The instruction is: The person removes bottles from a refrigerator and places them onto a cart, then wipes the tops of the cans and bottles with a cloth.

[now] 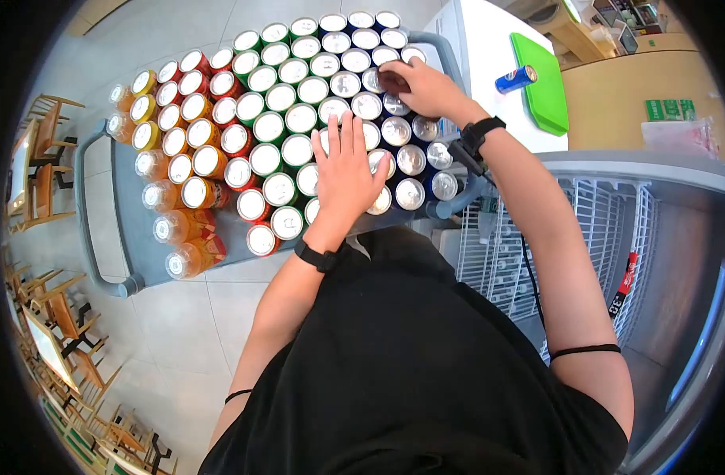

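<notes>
Many drink cans stand upright in tight rows on a grey cart (239, 252), silver tops facing up. Blue cans (410, 161) fill the right side, green cans (280, 190) the middle, and red cans (237, 141) and orange cans (209, 161) lie further left. My left hand (348, 170) rests flat over the tops of green and blue cans, fingers spread. At the right edge of the group, the fingers of my right hand (426, 89) curl down around a blue can, whose top is mostly hidden by the hand.
Orange bottles (184, 260) line the cart's left end, beside its handle (89, 229). To the right, a lone blue can (516, 79) lies by a green tray (540, 87) on a white surface. An open cooler with wire racks (588, 229) is nearby.
</notes>
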`<state>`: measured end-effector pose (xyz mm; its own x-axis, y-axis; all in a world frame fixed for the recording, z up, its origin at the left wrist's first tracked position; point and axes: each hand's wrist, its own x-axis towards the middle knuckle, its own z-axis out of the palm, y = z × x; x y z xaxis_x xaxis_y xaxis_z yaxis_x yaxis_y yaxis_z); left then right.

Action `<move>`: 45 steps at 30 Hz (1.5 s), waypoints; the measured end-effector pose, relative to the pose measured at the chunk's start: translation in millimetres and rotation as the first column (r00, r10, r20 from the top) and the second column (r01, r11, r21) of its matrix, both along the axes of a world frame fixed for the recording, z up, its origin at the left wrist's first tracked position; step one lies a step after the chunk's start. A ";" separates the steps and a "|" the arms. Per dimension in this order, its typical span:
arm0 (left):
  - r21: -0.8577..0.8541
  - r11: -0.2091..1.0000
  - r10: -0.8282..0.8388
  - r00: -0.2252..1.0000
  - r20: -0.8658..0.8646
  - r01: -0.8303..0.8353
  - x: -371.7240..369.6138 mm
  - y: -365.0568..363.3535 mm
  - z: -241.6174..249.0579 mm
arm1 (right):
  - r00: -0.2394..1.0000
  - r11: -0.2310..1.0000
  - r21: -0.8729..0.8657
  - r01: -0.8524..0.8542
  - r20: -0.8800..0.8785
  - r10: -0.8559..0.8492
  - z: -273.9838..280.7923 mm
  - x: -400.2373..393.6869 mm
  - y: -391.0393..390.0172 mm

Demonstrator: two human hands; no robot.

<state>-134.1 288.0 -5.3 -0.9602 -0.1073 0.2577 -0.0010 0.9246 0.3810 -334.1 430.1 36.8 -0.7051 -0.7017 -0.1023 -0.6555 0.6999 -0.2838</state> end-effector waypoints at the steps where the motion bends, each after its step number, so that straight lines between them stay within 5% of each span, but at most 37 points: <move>1: 0.000 1.000 -0.002 1.000 0.001 0.002 -0.5 -0.4 0.5 | 1.000 1.000 0.014 -0.009 -0.002 0.009 -0.1 -0.8 0.4; 8: 0.020 1.000 0.002 1.000 -0.021 -0.002 2.5 -2.4 5.4 | 0.960 0.971 -0.058 -0.234 0.142 0.240 35.1 -26.2 10.6; 12: 0.008 1.000 0.008 1.000 -0.008 -0.008 3.0 -1.8 5.4 | 0.990 0.967 -0.221 -0.127 0.032 0.137 48.2 -52.9 14.8; 13: -0.022 1.000 0.015 1.000 -0.008 -0.015 -0.1 -2.6 6.8 | 1.000 0.999 -0.046 -0.017 0.001 0.017 49.4 -63.9 11.0; 17: -0.023 1.000 0.009 1.000 0.013 -0.009 0.6 1.3 8.2 | 0.995 0.996 0.085 -0.037 -0.090 0.044 18.9 -67.6 16.1; 26: -0.017 1.000 0.009 0.993 0.120 -0.007 -6.7 6.4 19.5 | 0.958 0.984 -0.140 -0.108 0.250 0.141 16.7 -89.0 50.7; 28: -0.035 0.999 0.009 0.989 0.145 -0.004 -7.9 6.9 19.0 | 0.993 0.950 -0.312 0.001 0.111 0.035 7.8 -96.8 52.6; 34: -0.039 0.999 0.011 0.989 0.146 -0.005 -7.1 7.1 19.1 | 0.997 0.959 -0.271 0.077 0.033 -0.071 4.7 -86.0 56.1; 38: 0.011 0.999 -0.043 0.994 0.096 0.042 -2.6 1.6 12.7 | 1.000 0.998 -0.066 0.011 0.026 -0.010 5.0 -63.5 46.1; 42: 0.259 0.959 -0.127 0.992 0.026 0.116 11.6 -23.4 30.2 | 0.999 0.995 0.095 0.019 0.026 -0.022 40.5 -62.6 43.7; 45: 0.155 0.982 -0.108 0.994 0.015 0.104 28.2 -51.7 40.1 | 0.987 0.982 -0.126 0.142 -0.059 -0.150 37.8 -53.5 40.3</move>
